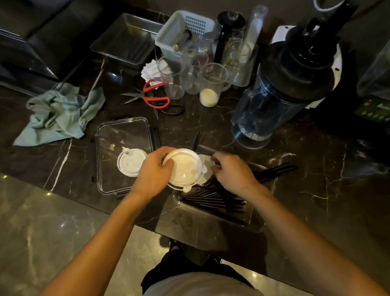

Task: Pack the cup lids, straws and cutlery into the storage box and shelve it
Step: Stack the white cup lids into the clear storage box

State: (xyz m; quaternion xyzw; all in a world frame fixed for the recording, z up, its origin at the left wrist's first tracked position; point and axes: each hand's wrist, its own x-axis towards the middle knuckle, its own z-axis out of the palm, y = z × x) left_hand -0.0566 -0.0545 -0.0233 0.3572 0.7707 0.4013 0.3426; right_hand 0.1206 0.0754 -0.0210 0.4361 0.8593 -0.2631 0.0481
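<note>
Straws point(214, 198) lay nearest us, already in the box point(255, 221). Our left hand point(153, 172) gripped a lid point(183, 168) above it; our right hand point(231, 168) hovered, fingers loosely curled, holding nothing. Another lid point(130, 162) waited beyond. Cutlery we couldn't see; shelving remained.

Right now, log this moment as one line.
left hand: grips white round plastic cup lid | right hand: over black straws in clear plastic storage box | not shelved
</note>
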